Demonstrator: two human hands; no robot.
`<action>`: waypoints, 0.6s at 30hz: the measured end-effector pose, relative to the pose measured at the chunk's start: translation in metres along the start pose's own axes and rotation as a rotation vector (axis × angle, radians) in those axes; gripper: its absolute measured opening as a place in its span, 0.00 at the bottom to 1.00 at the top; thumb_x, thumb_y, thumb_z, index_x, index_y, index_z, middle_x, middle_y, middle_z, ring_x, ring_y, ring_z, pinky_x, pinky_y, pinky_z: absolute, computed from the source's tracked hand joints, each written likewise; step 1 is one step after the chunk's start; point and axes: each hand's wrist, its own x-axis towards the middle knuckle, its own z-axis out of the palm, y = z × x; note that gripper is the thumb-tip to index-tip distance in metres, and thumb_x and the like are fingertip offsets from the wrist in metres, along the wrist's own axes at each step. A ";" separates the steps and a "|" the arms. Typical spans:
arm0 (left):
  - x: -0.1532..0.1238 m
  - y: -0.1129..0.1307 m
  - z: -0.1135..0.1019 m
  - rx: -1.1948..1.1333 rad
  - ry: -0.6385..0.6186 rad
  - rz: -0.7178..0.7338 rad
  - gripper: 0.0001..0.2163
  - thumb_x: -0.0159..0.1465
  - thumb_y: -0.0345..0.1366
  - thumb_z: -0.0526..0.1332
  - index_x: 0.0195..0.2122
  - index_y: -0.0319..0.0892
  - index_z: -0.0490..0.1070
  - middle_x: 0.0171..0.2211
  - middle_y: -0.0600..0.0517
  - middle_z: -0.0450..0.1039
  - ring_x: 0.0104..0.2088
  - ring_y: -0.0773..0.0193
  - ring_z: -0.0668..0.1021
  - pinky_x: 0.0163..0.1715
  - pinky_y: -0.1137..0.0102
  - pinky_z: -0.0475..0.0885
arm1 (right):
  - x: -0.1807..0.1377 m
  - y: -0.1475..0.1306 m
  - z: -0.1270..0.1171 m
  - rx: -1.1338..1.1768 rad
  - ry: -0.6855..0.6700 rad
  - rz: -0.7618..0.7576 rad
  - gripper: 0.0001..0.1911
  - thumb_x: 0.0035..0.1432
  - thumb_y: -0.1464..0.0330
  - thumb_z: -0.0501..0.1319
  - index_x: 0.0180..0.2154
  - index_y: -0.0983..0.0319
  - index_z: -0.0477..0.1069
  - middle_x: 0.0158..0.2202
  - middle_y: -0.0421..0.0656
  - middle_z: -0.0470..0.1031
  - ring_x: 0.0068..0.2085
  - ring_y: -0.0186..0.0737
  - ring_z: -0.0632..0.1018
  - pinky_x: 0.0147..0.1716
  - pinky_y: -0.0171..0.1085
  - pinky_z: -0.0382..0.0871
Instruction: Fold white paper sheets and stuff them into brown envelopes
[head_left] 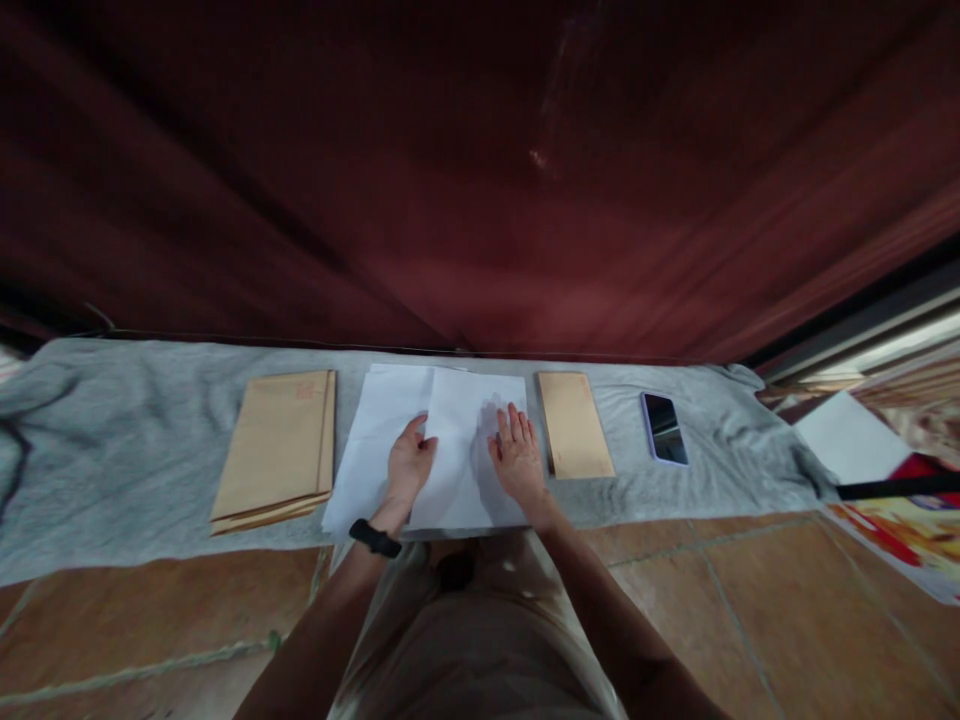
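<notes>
White sheets of paper [390, 420] lie on a grey cloth [135, 450] in front of me. The top sheet [469, 400] is partly folded over. My left hand [409, 465], with a black band at the wrist, rests on the sheet's left edge with thumb and fingers curled at the fold. My right hand [517, 455] lies flat on the sheet, fingers stretched out. A stack of large brown envelopes [277, 450] sits to the left of the paper. A narrow brown envelope [574, 425] lies just right of my right hand.
A phone [664, 428] lies face up on the cloth to the right. A dark red curtain [480, 170] hangs behind the cloth. Brown floor tiles [750, 600] are in front. White and coloured printed sheets [885, 500] lie at far right.
</notes>
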 end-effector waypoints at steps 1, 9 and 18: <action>0.002 0.002 0.000 0.006 -0.004 -0.006 0.25 0.61 0.33 0.60 0.60 0.40 0.70 0.31 0.52 0.79 0.32 0.58 0.81 0.37 0.64 0.76 | 0.001 -0.002 -0.002 -0.001 -0.003 -0.007 0.29 0.73 0.64 0.52 0.70 0.68 0.57 0.73 0.56 0.53 0.73 0.54 0.56 0.68 0.54 0.56; 0.009 0.004 0.009 -0.001 0.011 -0.041 0.25 0.61 0.34 0.58 0.61 0.38 0.69 0.28 0.53 0.77 0.28 0.60 0.79 0.32 0.67 0.74 | -0.017 -0.016 -0.003 0.019 -0.080 -0.043 0.28 0.73 0.65 0.51 0.70 0.64 0.58 0.73 0.53 0.55 0.72 0.53 0.58 0.68 0.55 0.56; -0.013 0.022 0.000 0.366 0.117 0.099 0.26 0.68 0.36 0.55 0.68 0.41 0.62 0.50 0.40 0.78 0.50 0.49 0.80 0.51 0.57 0.74 | -0.032 -0.011 -0.002 -0.003 -0.093 -0.043 0.27 0.74 0.63 0.51 0.69 0.64 0.60 0.72 0.51 0.58 0.72 0.52 0.59 0.70 0.53 0.54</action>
